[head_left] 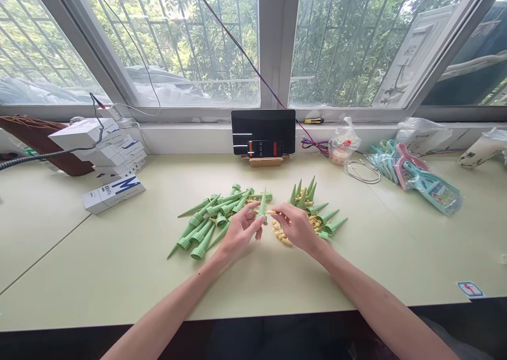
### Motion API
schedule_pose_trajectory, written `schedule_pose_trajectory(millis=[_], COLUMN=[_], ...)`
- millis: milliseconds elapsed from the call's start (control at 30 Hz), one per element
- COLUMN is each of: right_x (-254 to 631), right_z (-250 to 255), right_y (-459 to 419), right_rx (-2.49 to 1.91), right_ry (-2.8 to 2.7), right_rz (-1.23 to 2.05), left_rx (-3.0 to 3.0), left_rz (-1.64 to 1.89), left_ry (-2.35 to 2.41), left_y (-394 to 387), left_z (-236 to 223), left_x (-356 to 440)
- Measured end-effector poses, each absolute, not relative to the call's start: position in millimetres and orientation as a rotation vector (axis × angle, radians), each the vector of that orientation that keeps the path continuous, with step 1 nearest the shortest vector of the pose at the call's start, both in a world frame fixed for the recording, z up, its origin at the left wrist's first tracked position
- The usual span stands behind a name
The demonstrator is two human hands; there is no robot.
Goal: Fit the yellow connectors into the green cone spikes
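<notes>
My left hand [242, 229] grips a green plastic watering spike [263, 204], point up, near the middle of the table. Between the fingertips of my right hand [297, 226] is a small yellow plastic piece [270, 212], its tip at the spike's side; I cannot tell whether it sits in the spike. Left of my hands lies a heap of green spikes [204, 228], pointing various ways. Small yellow pieces [282, 236] are scattered beside and behind my right hand. More green spikes [332, 225] lie or stand just right of them.
A phone [265, 148] leans on a black screen [263, 122] at the back. White boxes [114, 193] are stacked at left. Bagged plastic scoops [430, 186], a white cable [362, 172] and a plastic bag [344, 143] lie at back right. The table's front edge [277, 316] is near me.
</notes>
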State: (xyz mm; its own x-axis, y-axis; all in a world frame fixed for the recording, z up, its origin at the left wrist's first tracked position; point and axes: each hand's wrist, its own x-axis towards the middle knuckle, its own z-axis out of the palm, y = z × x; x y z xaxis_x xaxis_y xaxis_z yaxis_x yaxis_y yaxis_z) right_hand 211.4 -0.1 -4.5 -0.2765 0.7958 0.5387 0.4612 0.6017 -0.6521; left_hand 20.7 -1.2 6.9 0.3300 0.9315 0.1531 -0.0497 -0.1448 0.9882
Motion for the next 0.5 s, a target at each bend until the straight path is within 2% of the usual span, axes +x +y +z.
schedule_pose_trajectory(millis=[267,500], right_x=[209.6,206.0], right_z=[-3.6,3.5], right_y=[-0.5,-5.0], right_rx=[-0.993,-1.049], right_ry=[-1.901,-1.738], right_rz=[0.539,0.862], left_rx=[1.503,1.516], left_rz=[1.059,1.065], left_ry=[0.861,0.857], left_y=[1.1,1.0], left_z=[-2.7,-4.7], left_x=[17.1,17.0])
